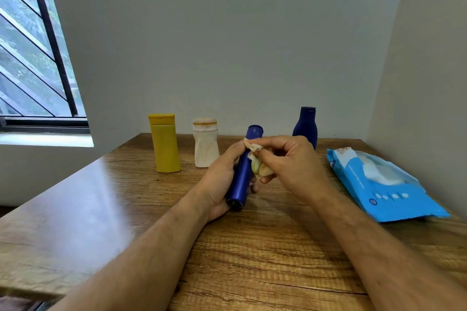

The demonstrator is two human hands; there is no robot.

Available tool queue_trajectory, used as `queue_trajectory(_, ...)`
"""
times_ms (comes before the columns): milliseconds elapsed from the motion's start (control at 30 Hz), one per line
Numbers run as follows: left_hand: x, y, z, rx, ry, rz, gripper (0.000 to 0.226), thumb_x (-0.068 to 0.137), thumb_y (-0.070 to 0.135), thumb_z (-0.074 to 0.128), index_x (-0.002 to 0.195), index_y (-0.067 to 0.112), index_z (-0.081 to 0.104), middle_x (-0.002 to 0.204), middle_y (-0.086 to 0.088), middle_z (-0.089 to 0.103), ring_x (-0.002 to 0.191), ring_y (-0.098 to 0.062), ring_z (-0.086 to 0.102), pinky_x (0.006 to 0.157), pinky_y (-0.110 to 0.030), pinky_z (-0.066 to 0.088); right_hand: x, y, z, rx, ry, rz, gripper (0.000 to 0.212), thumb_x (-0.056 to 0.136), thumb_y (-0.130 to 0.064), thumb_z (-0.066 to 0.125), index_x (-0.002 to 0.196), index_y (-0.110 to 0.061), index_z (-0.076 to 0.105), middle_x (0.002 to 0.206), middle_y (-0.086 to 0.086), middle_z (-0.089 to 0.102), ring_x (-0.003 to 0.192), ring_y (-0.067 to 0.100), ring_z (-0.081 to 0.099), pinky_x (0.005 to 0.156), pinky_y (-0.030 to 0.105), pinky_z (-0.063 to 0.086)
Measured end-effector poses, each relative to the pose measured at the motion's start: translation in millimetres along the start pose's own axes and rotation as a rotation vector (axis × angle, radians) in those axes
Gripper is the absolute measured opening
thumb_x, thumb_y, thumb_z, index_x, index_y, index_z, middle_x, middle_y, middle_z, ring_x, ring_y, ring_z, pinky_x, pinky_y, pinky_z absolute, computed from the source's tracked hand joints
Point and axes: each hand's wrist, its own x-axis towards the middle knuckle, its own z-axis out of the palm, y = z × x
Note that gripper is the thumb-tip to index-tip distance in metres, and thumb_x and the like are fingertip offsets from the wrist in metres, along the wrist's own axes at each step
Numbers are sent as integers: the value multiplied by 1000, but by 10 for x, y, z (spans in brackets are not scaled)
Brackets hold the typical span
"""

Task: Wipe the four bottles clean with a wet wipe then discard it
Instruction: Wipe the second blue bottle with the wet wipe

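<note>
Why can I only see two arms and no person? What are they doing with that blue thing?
The camera sits on the person's head and looks down, so you see only their arms, as if you were them. There is just this one picture. The left hand holds a slim blue bottle tilted above the wooden table. The right hand pinches a crumpled wet wipe against the bottle to clean it. Standing at the back are a yellow bottle, a white bottle that looks grubby, and a rounder blue bottle. On the right lies a blue pack of wipes, opened at the top.
</note>
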Motion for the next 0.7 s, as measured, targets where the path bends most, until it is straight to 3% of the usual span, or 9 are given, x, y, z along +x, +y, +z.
queue_trajectory(100,-25,11,4,-70,-15,-14,46,101,45,51,117,5,68,94,-13,72,77,-21,67,74,-37,51,-19,-47,-13,4,-115,1,16,85,-26,71,98,-23,79,81,3,74,62,23,71,55,28,58)
queue_trajectory(200,-32,35,-4,-166,6,-41,45,103,41,49,89,6,74,80,-13,70,71,-24,69,74,-40,54,-42,-73,8,-45,-305,44,15,84,-28,73,95,-21,79,78,5,75,61,27,70,57,33,59)
queue_trajectory(300,-3,27,-36,-161,60,-47,43,102,43,51,94,5,70,79,-13,67,69,-25,65,73,-41,54,-54,-81,14,-67,-387,87,16,84,-23,73,97,-16,79,70,-1,74,54,14,67,58,32,58)
queue_trajectory(400,-8,13,-30,-129,-2,-84,45,103,44,47,102,6,71,83,-14,70,73,-26,68,73,-41,54,-59,-62,29,-108,-323,77,12,86,-24,73,95,-23,79,75,-5,74,59,16,69,56,28,57)
queue_trajectory(467,-14,1,-34,-118,-46,-71,49,104,45,39,105,7,71,85,-14,69,72,-25,66,68,-38,52,-43,-36,32,-72,-207,64,13,85,-29,72,96,-27,79,79,0,74,64,25,70,53,28,57)
queue_trajectory(567,0,-34,-71,-46,-97,-2,53,103,48,33,116,9,66,90,-15,63,71,-23,57,61,-34,45,5,-8,-2,-8,-21,30,16,88,-29,70,102,-26,77,76,1,73,57,22,69,51,26,56)
queue_trajectory(700,3,-67,-98,31,-112,45,53,86,42,46,121,6,61,83,-16,57,68,-22,55,60,-34,45,37,39,-30,-72,101,7,19,93,-26,66,110,-27,74,82,-3,71,62,20,70,54,28,59)
